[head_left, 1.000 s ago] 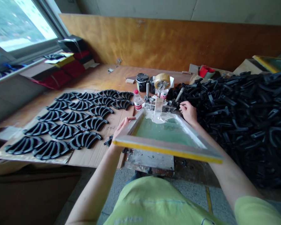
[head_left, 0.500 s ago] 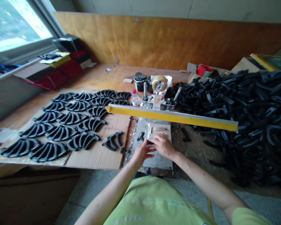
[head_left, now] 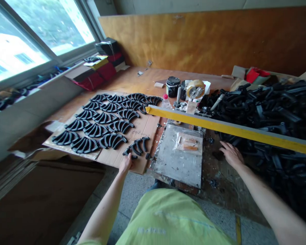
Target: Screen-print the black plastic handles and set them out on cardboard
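Observation:
My left hand [head_left: 125, 164] pinches one end of a black curved handle [head_left: 133, 157] at the near edge of the cardboard sheet [head_left: 109, 158]. That handle lies beside a short row of like handles [head_left: 137, 146]. Over the right part of the bench, my right hand [head_left: 232, 155] has its fingers stretched out and holds nothing. Below its fingertips is a dark piece [head_left: 217, 155], too blurred to make out. Between my hands lies a grey metal plate [head_left: 178, 168], bearing a clear plastic bag [head_left: 188, 141] with orange-brown strips.
A yellow-edged bar [head_left: 226, 128] crosses above the plate. Fanned rows of black handles [head_left: 85, 145] cover the cardboard. To the right rises a large heap of black handles [head_left: 277, 112]. Behind the bar stand a bottle [head_left: 165, 102], a black-lidded tub [head_left: 173, 87] and a tape roll [head_left: 196, 89].
My hands have parted from above the plate. The left moved left to the cardboard with a handle; the right moved right, its fingers now spread. The small black piece is gone from the plate.

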### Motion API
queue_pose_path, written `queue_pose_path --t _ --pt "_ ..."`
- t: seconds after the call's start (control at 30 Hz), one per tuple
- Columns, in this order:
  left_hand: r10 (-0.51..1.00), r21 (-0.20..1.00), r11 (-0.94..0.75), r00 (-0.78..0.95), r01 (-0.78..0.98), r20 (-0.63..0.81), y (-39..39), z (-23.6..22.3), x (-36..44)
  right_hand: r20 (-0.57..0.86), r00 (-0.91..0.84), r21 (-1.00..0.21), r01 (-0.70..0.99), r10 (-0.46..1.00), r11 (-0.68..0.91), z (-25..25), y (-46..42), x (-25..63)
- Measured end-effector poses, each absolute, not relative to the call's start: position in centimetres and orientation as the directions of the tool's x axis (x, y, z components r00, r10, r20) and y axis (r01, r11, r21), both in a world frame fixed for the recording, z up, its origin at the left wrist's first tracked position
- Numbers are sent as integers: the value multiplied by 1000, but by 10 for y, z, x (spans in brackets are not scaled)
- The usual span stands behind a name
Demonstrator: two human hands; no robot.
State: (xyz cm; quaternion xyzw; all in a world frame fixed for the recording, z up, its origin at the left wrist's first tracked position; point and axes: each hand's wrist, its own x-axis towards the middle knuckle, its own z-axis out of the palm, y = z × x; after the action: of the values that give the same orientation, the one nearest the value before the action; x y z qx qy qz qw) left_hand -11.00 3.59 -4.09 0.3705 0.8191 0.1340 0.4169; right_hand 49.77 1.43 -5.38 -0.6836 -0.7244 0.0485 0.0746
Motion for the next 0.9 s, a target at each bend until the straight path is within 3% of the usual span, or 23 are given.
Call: queue_pose_path --t 0.17,0.3,0.43,0.53,0.67,0.9 --pt "762 482 627 -353 612 -543 54 -24 -109 153 53 -278 961 987 -9 -39 7 493" --pt "859 589 502 -287 633 -425 83 15 -91 207 71 -320 947 976 -1 -16 2 478" --pt "983 917 179 -98 356 -154 120 77 -41 313 149 -372 928 938 -24 4 6 451" --pt "1000 995 12 -6 96 -11 139 125 -1 352 60 -445 889 934 111 10 17 409" --pt "992 999 -38 121 -33 41 145 165 42 327 -142 -373 889 934 266 8 34 344" --pt "990 993 -109 97 55 104 133 167 69 248 -172 -279 930 953 240 3 38 306"
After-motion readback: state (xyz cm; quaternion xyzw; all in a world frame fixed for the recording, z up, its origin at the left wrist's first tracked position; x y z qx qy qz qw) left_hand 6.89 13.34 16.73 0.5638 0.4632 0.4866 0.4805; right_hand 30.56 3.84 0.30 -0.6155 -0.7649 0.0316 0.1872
